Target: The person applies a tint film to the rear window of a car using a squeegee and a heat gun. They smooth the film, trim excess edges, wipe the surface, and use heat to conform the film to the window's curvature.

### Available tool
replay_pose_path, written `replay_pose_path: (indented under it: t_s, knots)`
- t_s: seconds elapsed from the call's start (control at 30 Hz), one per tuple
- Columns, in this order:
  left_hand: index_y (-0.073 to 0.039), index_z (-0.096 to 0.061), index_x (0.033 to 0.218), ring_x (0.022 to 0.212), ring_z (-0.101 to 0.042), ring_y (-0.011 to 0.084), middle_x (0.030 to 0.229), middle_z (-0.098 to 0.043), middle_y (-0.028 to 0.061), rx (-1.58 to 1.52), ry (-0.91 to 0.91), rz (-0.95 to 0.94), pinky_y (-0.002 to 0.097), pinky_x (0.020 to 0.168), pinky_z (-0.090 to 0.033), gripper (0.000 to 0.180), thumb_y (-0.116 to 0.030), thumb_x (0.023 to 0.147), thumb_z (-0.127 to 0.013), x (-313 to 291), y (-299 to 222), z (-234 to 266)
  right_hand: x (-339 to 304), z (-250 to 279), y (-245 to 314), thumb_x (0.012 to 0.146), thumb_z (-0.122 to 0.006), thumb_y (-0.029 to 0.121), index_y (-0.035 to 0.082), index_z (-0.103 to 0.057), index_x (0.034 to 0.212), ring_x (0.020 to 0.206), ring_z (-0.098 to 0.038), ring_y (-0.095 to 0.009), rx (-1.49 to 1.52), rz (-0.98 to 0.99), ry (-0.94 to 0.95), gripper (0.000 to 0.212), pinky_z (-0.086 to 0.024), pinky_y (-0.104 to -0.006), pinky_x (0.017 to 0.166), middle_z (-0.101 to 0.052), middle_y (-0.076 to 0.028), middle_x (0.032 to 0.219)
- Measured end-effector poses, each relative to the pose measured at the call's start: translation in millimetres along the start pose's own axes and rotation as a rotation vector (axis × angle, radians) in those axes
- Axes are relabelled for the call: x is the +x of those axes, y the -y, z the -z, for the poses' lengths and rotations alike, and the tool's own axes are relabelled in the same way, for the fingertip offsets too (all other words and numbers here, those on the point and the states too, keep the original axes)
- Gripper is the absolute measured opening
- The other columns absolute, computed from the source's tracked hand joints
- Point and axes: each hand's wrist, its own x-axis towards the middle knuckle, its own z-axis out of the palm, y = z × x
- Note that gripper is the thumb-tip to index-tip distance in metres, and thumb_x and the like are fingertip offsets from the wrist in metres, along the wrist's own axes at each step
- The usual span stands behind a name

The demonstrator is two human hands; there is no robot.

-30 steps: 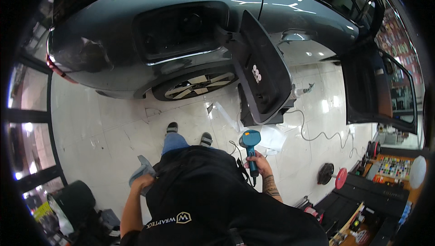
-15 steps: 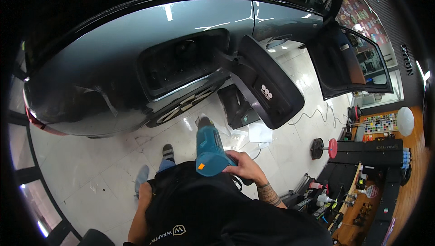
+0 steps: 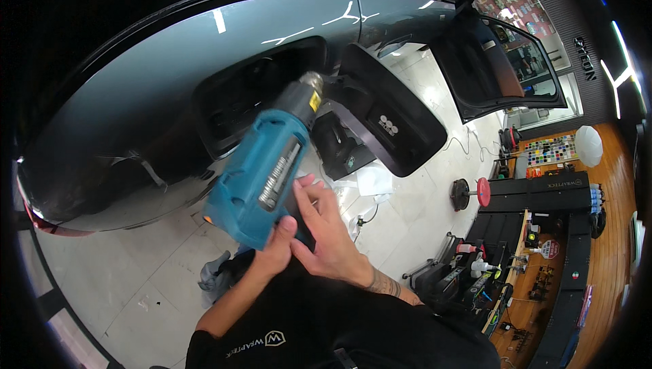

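A teal heat gun (image 3: 261, 165) with a dark barrel and metal nozzle is raised before me, its nozzle tilted up and right. My left hand (image 3: 274, 248) closes round the lower part of its handle, the thumb showing and the other fingers hidden. My right hand (image 3: 331, 238) wraps the handle from the right side. Beyond the nozzle is a dark rectangular recess (image 3: 231, 100) in the grey car body panel (image 3: 156, 56). A black hinged flap (image 3: 401, 121) stands open beside that recess. A loose-looking fold of film (image 3: 146, 165) shows on the panel's left part.
An open car door (image 3: 502, 63) juts out at the upper right. Below the flap, a black box-like piece (image 3: 339, 145) and a white sheet (image 3: 374, 181) lie on the tiled floor. A cable runs across the floor. On the right stands a tool cart (image 3: 468, 274) with bottles.
The heat gun has come up and swung round so its side shows. My left hand has risen from beside my leg to the handle. The view has shifted slightly.
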Motion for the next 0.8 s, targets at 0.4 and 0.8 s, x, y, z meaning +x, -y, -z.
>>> replay_pose_path:
  t_s: [0.4,0.8]
  knots:
    - [-0.001,-0.001,0.151,0.08,-0.047,0.0154,0.116,-0.041,0.0087,-0.933,0.188,-0.326,0.0298,0.062,-0.049,0.086,-0.04,0.097,-0.055,65,10,-10,-57,162,-103,0.085,-0.067,0.005,0.0,-0.068,0.102,0.086,-0.065,-0.024,0.364,-0.072,0.34,0.018,-0.05,-0.0324,0.078,-0.067,-0.012,0.094]
    - [0.001,-0.016,0.143,0.074,-0.044,0.0129,0.114,-0.04,0.0084,-1.039,0.152,-0.465,0.0253,0.056,-0.045,0.073,-0.047,0.098,-0.046,88,43,-67,-102,218,-221,0.089,-0.067,0.012,0.0,-0.066,0.107,0.074,-0.063,-0.014,0.203,-0.306,0.404,0.021,-0.049,-0.0275,0.067,-0.067,-0.008,0.084]
